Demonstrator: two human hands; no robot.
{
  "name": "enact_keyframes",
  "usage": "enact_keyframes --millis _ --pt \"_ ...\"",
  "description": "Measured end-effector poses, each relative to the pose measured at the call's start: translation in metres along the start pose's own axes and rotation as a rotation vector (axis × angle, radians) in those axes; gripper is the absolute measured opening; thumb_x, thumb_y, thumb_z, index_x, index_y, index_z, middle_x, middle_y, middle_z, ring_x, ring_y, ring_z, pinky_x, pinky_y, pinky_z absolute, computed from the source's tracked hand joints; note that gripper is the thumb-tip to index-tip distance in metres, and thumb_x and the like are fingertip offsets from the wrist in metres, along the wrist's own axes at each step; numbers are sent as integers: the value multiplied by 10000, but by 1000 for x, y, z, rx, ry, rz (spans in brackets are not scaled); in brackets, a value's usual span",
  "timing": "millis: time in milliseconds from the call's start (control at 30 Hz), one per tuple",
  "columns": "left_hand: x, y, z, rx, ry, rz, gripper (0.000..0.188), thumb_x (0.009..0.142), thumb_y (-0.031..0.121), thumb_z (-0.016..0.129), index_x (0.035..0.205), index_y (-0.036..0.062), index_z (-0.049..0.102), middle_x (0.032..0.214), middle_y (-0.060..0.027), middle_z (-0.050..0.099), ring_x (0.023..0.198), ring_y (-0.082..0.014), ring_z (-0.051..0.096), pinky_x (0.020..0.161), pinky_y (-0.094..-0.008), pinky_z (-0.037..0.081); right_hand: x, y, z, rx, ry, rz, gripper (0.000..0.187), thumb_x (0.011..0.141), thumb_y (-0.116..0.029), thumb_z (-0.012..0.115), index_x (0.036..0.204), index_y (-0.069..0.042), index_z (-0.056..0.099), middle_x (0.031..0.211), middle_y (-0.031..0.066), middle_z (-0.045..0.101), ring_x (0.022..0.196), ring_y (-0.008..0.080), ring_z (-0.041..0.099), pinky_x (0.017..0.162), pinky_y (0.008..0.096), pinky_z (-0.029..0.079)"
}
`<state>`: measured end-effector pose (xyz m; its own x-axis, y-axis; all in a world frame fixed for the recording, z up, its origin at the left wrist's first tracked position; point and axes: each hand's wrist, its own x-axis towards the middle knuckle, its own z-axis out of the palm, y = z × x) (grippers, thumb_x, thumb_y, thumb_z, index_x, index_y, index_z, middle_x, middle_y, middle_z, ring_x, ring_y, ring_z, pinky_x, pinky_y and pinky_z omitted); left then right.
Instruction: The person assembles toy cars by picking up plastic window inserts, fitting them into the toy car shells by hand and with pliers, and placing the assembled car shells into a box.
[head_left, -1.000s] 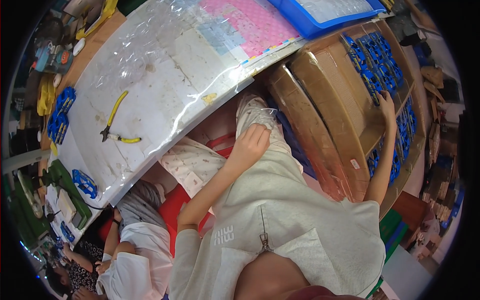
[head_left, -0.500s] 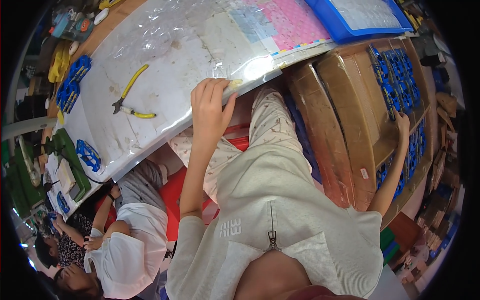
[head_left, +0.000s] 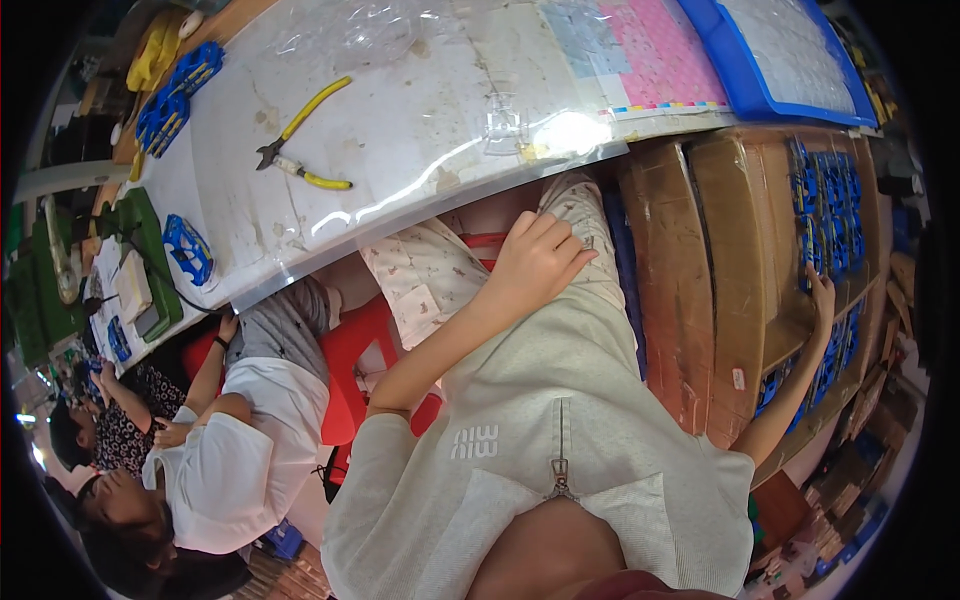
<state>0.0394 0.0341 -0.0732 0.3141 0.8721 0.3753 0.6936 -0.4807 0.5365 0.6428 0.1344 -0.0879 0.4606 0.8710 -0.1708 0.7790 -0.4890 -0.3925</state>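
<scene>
My right hand (head_left: 821,298) reaches into the open cardboard box at the right. Its fingers close on the lower edge of a blue plastic part (head_left: 807,240) resembling a toy car body, in a stack of several like it. Over my lap, my left hand (head_left: 540,262) hangs back upward, with loosely bent fingers and the thumb apart; no object shows in it. On the table lies a pair of cutting pliers (head_left: 317,108) with yellow handles, jaws to the left. A small clear plastic piece (head_left: 503,125) lies near the table's front edge.
A blue tray (head_left: 745,85) of clear plastic pieces stands at the back right. More blue car bodies (head_left: 188,250) lie on the table's left side. Large cardboard boxes (head_left: 725,230) stand right of my legs. Another person (head_left: 235,465) sits at my left near a red stool (head_left: 350,390).
My left hand has come off the table edge and moved back over my lap. My right hand stays at the blue parts in the box. The view has shifted slightly.
</scene>
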Motion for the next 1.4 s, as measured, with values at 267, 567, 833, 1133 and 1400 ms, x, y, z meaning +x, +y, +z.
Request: enact_keyframes --millis 267,567,833,1133,1400 --pt "34 -30 -36 303 371 -125 358 712 152 666 1030 19 570 1038 -122 568 1001 -283 525 855 -388 376 -4 4 -11 -168 334 -218 475 777 -425 645 666 -4 454 587 41 409 545 138 370 524 275 347" --pt "-19 -31 6 118 187 178 265 689 49 578 949 13 612 983 -78 610 928 -236 572 778 -329 472 -152 -190 -29 456 581 -520 284 874 -269 569 914 6 514 881 69 568 793 102 502 720 229 416" --pt "-19 -2 -25 67 313 229 255 643 5 601 896 13 639 938 -74 628 880 -215 594 737 -298 507 -253 -312 110 1521 -751 -598 561 847 -412 511 1210 8 433 1181 260 452 1007 338 521 906 465 393" --pt "-18 18 -57 187 644 208 216 689 28 650 904 54 652 928 -53 650 868 -190 606 739 -291 488 -285 -352 136 1928 -1403 -347 704 849 -480 401 1332 9 247 1149 293 453 909 334 553 759 432 467" --pt "-14 39 -50 283 535 383 166 746 123 595 901 93 646 966 -30 628 860 -142 580 812 -288 413 -301 -359 138 1733 -1188 -222 642 793 -384 412 1285 14 301 1077 246 478 745 281 533 647 335 460"
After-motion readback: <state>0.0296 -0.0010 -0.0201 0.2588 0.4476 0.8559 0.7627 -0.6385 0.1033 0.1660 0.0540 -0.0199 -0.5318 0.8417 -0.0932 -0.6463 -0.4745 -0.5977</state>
